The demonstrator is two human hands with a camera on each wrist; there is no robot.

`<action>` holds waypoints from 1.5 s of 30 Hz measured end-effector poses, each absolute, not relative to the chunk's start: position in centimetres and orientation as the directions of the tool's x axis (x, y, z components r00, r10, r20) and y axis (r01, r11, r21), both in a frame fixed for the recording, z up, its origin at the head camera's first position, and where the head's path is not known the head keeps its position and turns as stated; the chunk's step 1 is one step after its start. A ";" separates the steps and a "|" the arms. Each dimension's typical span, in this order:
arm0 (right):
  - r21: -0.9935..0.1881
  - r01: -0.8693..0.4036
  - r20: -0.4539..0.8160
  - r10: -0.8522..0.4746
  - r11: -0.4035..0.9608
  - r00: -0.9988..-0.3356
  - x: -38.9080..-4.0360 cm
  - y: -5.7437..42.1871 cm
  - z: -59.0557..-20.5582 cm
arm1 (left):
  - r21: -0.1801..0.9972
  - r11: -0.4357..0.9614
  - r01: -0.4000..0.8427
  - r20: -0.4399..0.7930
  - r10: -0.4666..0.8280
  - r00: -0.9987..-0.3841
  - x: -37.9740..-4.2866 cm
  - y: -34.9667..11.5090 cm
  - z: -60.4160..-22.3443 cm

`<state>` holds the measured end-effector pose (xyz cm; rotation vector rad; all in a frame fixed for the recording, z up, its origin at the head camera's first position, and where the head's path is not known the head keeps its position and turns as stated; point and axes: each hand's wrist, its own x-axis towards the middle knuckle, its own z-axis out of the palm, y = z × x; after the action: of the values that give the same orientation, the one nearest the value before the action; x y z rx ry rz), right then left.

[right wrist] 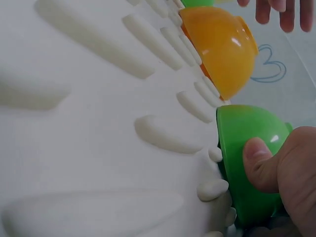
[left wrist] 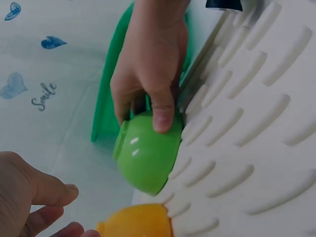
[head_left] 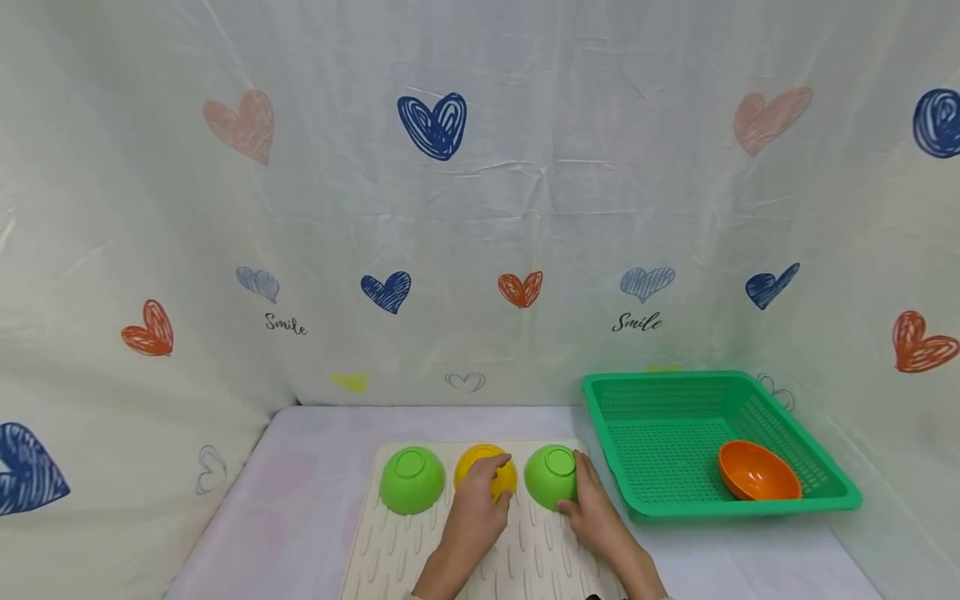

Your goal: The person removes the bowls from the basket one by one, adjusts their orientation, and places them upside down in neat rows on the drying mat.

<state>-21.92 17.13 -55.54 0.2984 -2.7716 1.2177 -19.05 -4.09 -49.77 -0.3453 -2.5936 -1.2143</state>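
Note:
Three bowls sit upside down in a row along the far part of a white ridged mat (head_left: 517,558). My right hand (head_left: 597,508) grips the right-hand green bowl (head_left: 545,475), its thumb (right wrist: 259,158) on the near side and its fingers around the right side. My left hand (head_left: 476,512) is above the yellow bowl (head_left: 467,467) with its fingers loosely bent. Both wrist views show those fingers apart from the yellow bowl (right wrist: 222,49). At the left end rests another green bowl (head_left: 412,483), which neither hand touches.
A green plastic basket (head_left: 637,507) stands right of the mat, close to the right hand. Inside it an orange bowl (head_left: 757,473) leans tilted at the front right. A white curtain (head_left: 480,208) printed with hearts closes off the back and sides of the table (head_left: 285,492).

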 end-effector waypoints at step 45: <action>-0.707 -0.173 0.107 -0.139 0.685 -0.985 -21.6 17.0 -55.3 | 0.608 0.754 -0.250 -0.068 -0.264 -0.962 -18.3 -23.2 -52.3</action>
<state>-21.64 17.05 -55.32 0.2631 -2.8427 1.2004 -18.30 -23.23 -52.30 0.4278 -2.9214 -1.0072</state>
